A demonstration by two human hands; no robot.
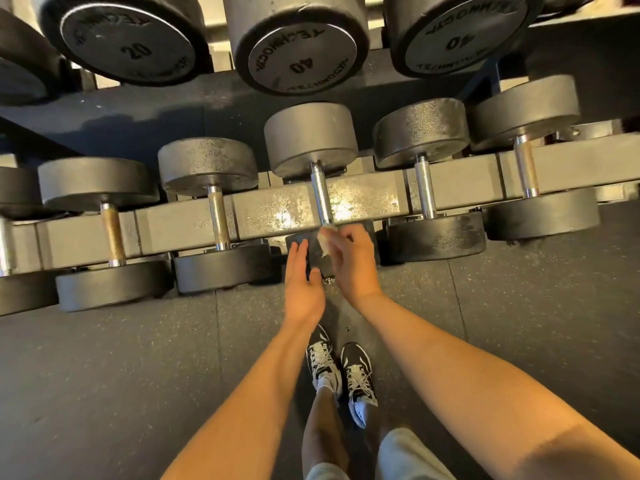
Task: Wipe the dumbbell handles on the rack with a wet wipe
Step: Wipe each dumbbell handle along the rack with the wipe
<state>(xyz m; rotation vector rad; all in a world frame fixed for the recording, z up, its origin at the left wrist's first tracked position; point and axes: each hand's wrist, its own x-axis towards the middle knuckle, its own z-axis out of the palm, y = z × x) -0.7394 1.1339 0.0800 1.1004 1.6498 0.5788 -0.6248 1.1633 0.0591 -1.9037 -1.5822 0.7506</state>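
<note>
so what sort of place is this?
Most likely a gym's free-weight area: dumbbells in a row on a steel rack, larger dumbbells above marked 20 and 40, and speckled rubber floor. The right hand pinches a wet wipe by one handle.

Left upper dumbbell end plate [128,43]: the number "20" in the middle, seen upside down; the brand lettering round its rim is only partly legible.
Middle upper dumbbell end plate [301,57]: "40" in the middle, "TECHNOGYM" curved along the rim above and below it, all upside down.
Right upper dumbbell end plate [464,32]: "40", with "TECHNOGYM" curved around it, partly cut off.
</note>
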